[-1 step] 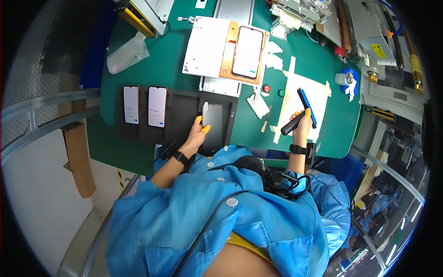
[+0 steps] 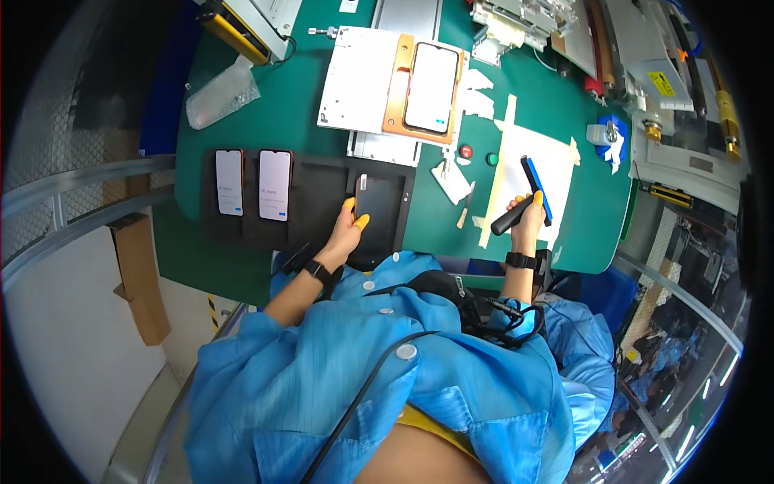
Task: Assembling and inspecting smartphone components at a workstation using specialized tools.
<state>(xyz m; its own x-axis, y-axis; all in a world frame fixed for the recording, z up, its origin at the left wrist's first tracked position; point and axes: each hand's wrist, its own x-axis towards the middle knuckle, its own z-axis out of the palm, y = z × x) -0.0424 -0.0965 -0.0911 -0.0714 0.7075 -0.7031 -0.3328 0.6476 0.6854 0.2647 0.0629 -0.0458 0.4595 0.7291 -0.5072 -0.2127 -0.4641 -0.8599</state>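
With finger and thumb in yellow finger cots, my left hand (image 2: 345, 234) grips the left edge of a dark phone-sized panel (image 2: 376, 202). A small white tab shows at the panel's top left corner. The panel is at the right end of a black tray (image 2: 310, 181); whether it touches the tray floor I cannot tell. Over a white sheet (image 2: 548, 161), my right hand (image 2: 530, 216) is closed round the black handle of a blue roller (image 2: 535, 187). Two phones (image 2: 230, 181) with lit screens lie in the tray's left part.
Beyond the tray, a lit phone (image 2: 431, 85) sits in an orange fixture (image 2: 395, 101) on a white plate (image 2: 355, 81). Red and green buttons (image 2: 492, 160), a small brush (image 2: 465, 210) and a white block (image 2: 451, 181) lie between my hands. Bubble wrap (image 2: 222, 97) is at far left.
My left hand and the dark panel have shifted slightly away from me. The right hand with the roller has hardly moved.
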